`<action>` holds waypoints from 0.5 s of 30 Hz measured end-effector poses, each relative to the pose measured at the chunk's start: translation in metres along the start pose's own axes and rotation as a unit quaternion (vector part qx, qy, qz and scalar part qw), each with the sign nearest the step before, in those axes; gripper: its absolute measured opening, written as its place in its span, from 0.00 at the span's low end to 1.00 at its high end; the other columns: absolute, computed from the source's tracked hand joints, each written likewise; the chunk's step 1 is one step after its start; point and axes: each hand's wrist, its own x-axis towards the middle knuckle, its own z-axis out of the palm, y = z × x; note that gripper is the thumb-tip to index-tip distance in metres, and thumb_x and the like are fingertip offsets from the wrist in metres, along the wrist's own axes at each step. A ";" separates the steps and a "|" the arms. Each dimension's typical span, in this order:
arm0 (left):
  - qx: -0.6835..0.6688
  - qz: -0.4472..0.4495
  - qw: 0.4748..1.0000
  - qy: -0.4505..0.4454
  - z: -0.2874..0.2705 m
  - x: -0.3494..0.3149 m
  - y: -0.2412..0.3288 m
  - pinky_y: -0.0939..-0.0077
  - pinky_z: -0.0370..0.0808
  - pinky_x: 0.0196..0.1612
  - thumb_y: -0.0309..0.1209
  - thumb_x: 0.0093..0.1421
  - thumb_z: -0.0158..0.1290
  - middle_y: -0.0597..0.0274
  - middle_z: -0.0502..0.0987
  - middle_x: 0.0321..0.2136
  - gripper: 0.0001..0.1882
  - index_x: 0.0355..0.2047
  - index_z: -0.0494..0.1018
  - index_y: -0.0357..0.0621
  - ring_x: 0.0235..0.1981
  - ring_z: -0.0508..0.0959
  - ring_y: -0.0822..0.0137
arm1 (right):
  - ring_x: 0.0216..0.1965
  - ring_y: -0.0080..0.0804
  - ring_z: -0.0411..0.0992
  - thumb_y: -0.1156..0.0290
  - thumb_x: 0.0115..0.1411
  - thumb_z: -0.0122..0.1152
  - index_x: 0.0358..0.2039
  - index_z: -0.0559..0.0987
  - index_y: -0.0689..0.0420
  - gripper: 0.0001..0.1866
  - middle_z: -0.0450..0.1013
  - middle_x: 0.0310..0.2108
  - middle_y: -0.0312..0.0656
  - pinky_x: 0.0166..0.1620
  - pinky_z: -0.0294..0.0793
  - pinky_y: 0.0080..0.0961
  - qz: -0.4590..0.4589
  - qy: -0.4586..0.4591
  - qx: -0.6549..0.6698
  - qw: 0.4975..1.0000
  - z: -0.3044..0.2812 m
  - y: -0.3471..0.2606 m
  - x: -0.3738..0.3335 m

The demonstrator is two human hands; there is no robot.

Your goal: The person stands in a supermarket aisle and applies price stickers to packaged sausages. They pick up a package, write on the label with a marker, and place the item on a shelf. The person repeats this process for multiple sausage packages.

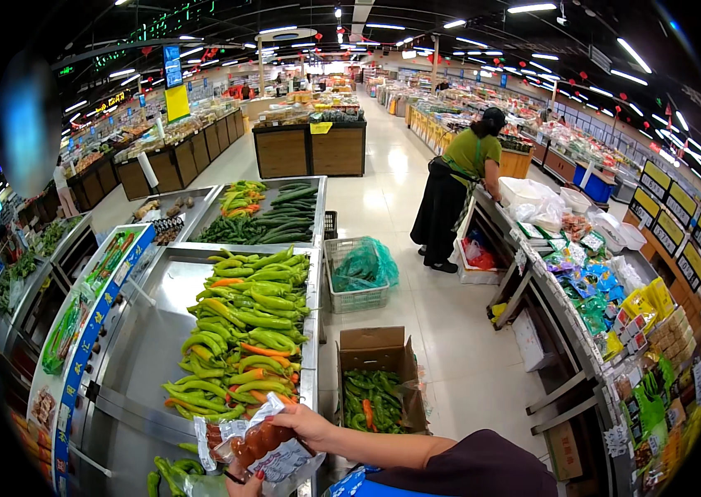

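Observation:
A clear and white plastic pack of reddish-brown sausages (263, 445) is held over the near end of the metal produce counter. The fingers of my right hand (305, 424) are closed on its upper edge. My left hand (244, 484) grips the pack from below, partly cut off by the lower edge of the picture. Another wrapped end sticks out at the left; I cannot tell whether it is a second pack. Just beyond lies a long heap of green peppers (255, 311), some turning orange. More peppers (172, 474) lie beside my left hand.
Right of the counter stand a cardboard box (371, 340) of green peppers and a white crate (359, 300) with a green net bag. A person in a green top (471, 157) leans over a stall (533, 248) of packaged goods. Cucumbers (288, 217) lie in the farther bin.

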 end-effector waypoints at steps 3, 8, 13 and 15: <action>-0.008 0.008 1.000 0.014 -0.003 0.003 0.001 0.64 0.71 0.55 0.30 0.56 0.59 0.52 0.73 0.50 0.29 0.56 0.65 0.33 0.51 0.74 0.60 | 0.22 0.18 0.70 0.66 0.58 0.63 0.30 0.79 0.59 0.09 0.75 0.24 0.33 0.26 0.65 0.15 0.011 0.003 -0.054 0.998 0.000 -0.010 -0.008; -0.022 0.019 0.998 0.047 -0.009 0.005 0.006 0.65 0.71 0.54 0.30 0.56 0.59 0.52 0.74 0.49 0.28 0.56 0.65 0.33 0.50 0.74 0.60 | 0.20 0.16 0.63 0.60 0.61 0.60 0.22 0.76 0.53 0.14 0.68 0.19 0.28 0.26 0.58 0.16 0.009 -0.020 -0.153 0.988 0.001 0.001 -0.005; -0.028 0.023 0.996 0.080 -0.014 0.009 0.009 0.65 0.72 0.53 0.30 0.57 0.58 0.52 0.74 0.49 0.27 0.55 0.65 0.33 0.50 0.75 0.60 | 0.19 0.14 0.60 0.58 0.62 0.59 0.25 0.77 0.54 0.14 0.67 0.17 0.26 0.24 0.55 0.17 -0.015 -0.063 -0.187 0.980 0.015 0.003 0.000; -0.026 0.022 0.995 0.094 -0.020 0.007 0.011 0.65 0.72 0.53 0.30 0.57 0.58 0.52 0.74 0.48 0.27 0.55 0.66 0.33 0.50 0.75 0.60 | 0.19 0.14 0.60 0.59 0.63 0.59 0.27 0.78 0.54 0.13 0.68 0.18 0.26 0.24 0.56 0.17 -0.018 -0.085 -0.192 0.978 0.017 0.001 -0.002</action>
